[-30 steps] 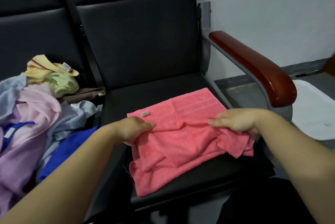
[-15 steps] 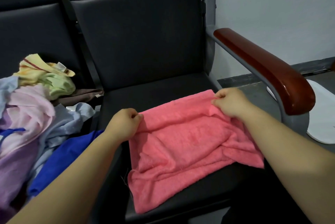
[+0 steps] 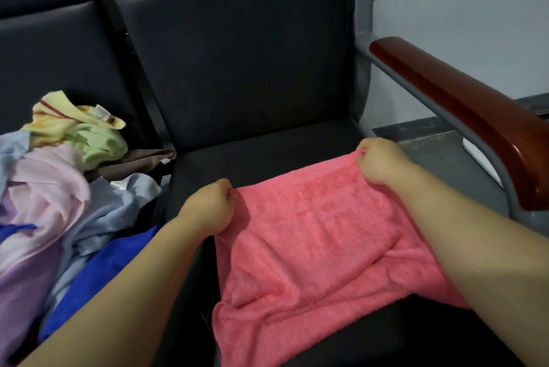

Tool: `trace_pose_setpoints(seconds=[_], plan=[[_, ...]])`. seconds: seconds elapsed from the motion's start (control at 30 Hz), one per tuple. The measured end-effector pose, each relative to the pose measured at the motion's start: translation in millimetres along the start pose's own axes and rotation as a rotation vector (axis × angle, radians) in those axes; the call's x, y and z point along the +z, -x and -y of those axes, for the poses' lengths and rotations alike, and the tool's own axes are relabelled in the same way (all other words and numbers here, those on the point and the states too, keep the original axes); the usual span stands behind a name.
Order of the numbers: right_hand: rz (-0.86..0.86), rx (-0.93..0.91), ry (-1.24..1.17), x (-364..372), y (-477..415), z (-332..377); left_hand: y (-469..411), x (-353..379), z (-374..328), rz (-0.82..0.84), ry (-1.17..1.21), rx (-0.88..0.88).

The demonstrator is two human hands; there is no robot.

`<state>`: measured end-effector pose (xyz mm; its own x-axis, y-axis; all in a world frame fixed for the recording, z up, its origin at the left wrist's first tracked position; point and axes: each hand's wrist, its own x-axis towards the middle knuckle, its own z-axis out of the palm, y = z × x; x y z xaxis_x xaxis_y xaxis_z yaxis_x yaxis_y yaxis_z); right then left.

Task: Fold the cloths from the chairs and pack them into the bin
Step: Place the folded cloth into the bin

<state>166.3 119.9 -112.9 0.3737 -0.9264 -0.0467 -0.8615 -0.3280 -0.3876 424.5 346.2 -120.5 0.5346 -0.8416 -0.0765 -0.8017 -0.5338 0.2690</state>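
Observation:
A pink cloth (image 3: pixel 309 247) lies folded over on the seat of the black chair (image 3: pixel 252 158). My left hand (image 3: pixel 208 207) pinches its far left corner. At the far right corner my right hand (image 3: pixel 380 163) pinches the cloth too, and the far edge runs straight between the two hands. The near part of the cloth is still wrinkled and reaches the seat's front edge. A pile of unfolded cloths (image 3: pixel 53 203) in yellow, green, pink, light blue, purple and dark blue covers the neighbouring seat on the left. No bin is in view.
A red-brown wooden armrest (image 3: pixel 463 108) on a grey metal frame rises to the right of the seat, close to my right forearm. Beyond it a white object (image 3: pixel 478 158) lies on the grey floor by the wall.
Both hands carried the near edge of the pink cloth away from me onto its far edge, folding it over. The cloth's label is now covered.

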Motion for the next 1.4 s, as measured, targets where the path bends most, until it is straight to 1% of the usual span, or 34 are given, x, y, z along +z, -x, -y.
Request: trace_pose_setpoints(seconds=[0.23,0.47,0.6,0.7,0.77,0.83,0.93,1.0,1.07,1.13,1.17,1.3,1.4], plan=[[0.002,0.007,-0.031,5,-8,-5,-10,2,6,-0.030,0.014,-0.039],[0.000,0.118,-0.039,8,-5,0,-21,5,7,-0.005,-0.035,-0.107],[0.081,0.141,-0.072,-3,-4,2,-25,1,9,0.060,-0.046,-0.142],[0.141,0.159,-0.058,-9,-1,3,-30,-7,10,0.176,-0.178,-0.147],[0.171,0.143,-0.024,-11,2,2,-30,-14,6,0.213,-0.225,-0.125],[0.155,0.121,0.002,-15,5,0,-29,-17,2,0.185,-0.221,-0.096],[0.028,0.109,-0.009,-24,8,-1,-22,-27,-2,0.136,-0.179,-0.065],[-0.033,0.112,0.021,-30,9,4,-19,-38,-2,0.068,-0.170,-0.038],[-0.055,0.120,0.031,-43,9,12,-14,-53,-4,-0.012,-0.149,-0.033],[-0.108,0.138,-0.085,-61,9,23,-10,-72,-5,-0.103,-0.074,-0.046],[-0.148,0.151,-0.184,-72,9,31,-9,-84,-6,-0.152,-0.027,-0.055],[-0.267,0.153,-0.806,-108,6,50,-8,-137,-16,-0.307,0.154,-0.074],[-0.418,0.027,-0.899,-139,8,60,-5,-183,-25,-0.475,0.246,-0.021]])
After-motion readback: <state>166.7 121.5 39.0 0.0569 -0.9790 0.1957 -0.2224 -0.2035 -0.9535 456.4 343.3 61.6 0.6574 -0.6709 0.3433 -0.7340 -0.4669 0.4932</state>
